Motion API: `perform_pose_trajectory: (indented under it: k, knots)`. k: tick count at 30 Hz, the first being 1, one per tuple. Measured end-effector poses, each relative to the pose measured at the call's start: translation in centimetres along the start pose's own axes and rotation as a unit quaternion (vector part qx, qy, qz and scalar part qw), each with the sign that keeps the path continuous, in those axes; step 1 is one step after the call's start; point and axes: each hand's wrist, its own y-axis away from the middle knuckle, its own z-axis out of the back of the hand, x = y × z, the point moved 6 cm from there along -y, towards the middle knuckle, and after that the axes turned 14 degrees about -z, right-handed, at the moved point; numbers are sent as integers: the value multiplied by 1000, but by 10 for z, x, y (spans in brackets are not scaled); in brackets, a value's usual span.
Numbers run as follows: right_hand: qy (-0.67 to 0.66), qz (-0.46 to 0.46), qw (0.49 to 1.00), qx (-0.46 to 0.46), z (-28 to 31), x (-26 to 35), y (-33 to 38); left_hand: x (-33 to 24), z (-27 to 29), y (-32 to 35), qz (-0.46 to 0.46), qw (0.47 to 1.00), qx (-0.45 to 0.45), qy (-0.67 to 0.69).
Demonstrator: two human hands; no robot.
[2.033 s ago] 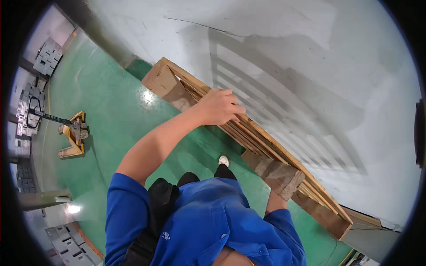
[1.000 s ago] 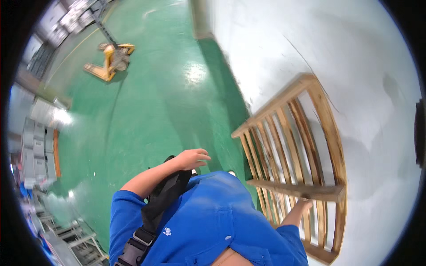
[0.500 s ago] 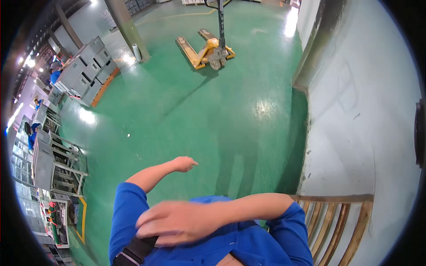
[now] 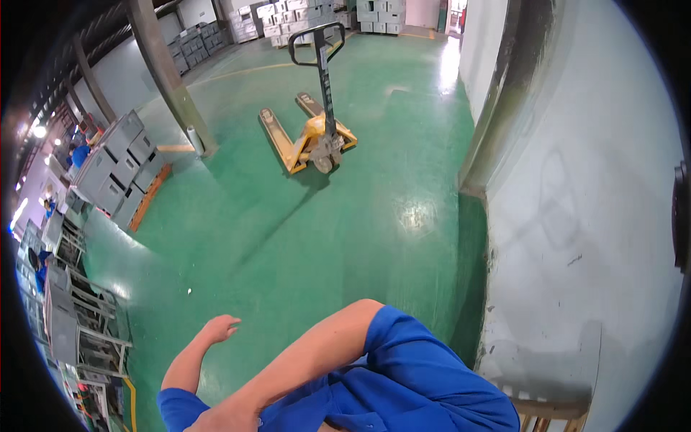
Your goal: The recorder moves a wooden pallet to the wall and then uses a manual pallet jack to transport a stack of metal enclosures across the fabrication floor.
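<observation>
Floor (image 4: 374, 237), glossy green, took up most of the view, w/ bright light patches on it. Wall (image 4: 561, 216) ran up the R side, whitish & scuffed. Pillar (image 4: 162, 72) stood upper L, greenish twd its base. Stack of grey boxes (image 4: 119, 169) sat L of the pillar on an orange-brown base; pale boxes (image 4: 295, 18) were piled up at the far end of the rm. Pallet jack (image 4: 314, 131), yellow w/ dark upright handle, stood mid-floor, well apart from both hands; forks pointed away & a bit L, shadow ran back twd btm L. Slatted wooden frame (image 4: 547, 408) was at btm R by the wall, only its top bar & a few slat ends in view, rest cut off by the lower edge; neither hand touched it. Blue shirt (image 4: 439, 374) filled btm ctr. R forearm crossed in front of the chest twd L. Right hand (image 4: 223, 419) was at btm edge, partly cut off; fingers out of view, so can't tell how far open or if holding anything. Left hand (image 4: 218, 329) was out to L over the floor, fingers loosely extended, slightly bent, nothing in grip. Small white bit (image 4: 190, 291) lay on the floor, upper L of that hand.
</observation>
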Motion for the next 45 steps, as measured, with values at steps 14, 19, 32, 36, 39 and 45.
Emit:
perform_pose_trajectory:
  k: [14, 19, 32, 36, 39, 45]
  knots:
    - [-53, -9, 992, 111, 224, 108, 124, 22, 112, -203, -30, 993, 51, 102]
    - [154, 98, 983, 32, 354, 111, 172, 83, 174, -367, -81, 992, 69, 74]
    - [496, -274, 624, -538, 892, 0, 564, 167, 630, -629, -142, 814, -563, 5]
    - [571, -310, 538, -537, 1030, 6, 681, 178, 695, -698, -90, 762, -638, -66]
    - [659, -260, 459, -536, 1129, 52, 722, 171, 753, -748, -3, 719, -681, -138]
    - [667, -205, 502, -511, 1297, 65, 709, 216, 806, -798, 137, 676, -719, -87]
